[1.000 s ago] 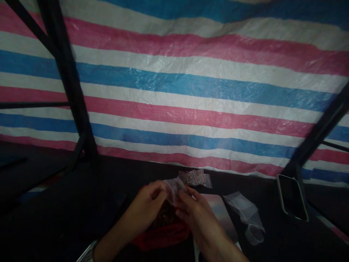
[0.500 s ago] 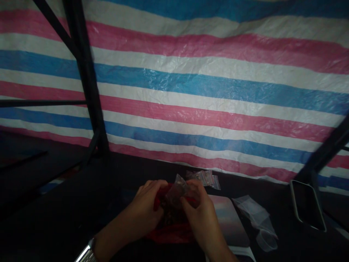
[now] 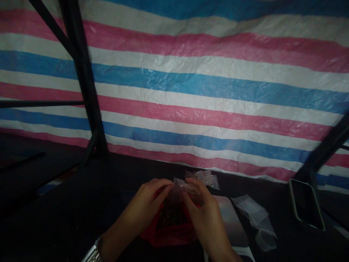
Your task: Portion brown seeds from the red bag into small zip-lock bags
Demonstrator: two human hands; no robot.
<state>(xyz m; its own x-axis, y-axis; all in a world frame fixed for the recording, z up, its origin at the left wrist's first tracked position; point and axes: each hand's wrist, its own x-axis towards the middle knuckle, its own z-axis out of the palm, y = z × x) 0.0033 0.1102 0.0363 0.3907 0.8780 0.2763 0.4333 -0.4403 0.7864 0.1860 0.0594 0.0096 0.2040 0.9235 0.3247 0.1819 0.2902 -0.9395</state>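
Note:
My left hand (image 3: 147,203) and my right hand (image 3: 203,211) meet over a red bag (image 3: 169,233) of small dark pieces on a dark table. Both hands pinch the top edge of a small clear plastic zip bag (image 3: 177,189) held between them, just above the red bag. A metal watch band (image 3: 92,253) shows on my left wrist.
A few filled small zip bags (image 3: 204,177) lie just behind my hands. A flat grey scale or pad (image 3: 231,222), a pile of empty clear bags (image 3: 253,213) and a small clear cup (image 3: 264,240) lie to the right. A phone (image 3: 307,203) leans against a black frame post. A striped tarp (image 3: 191,91) hangs behind.
My hands stayed over the red bag while working the small clear bag; my fingers shifted to its top edge. The view swung slightly.

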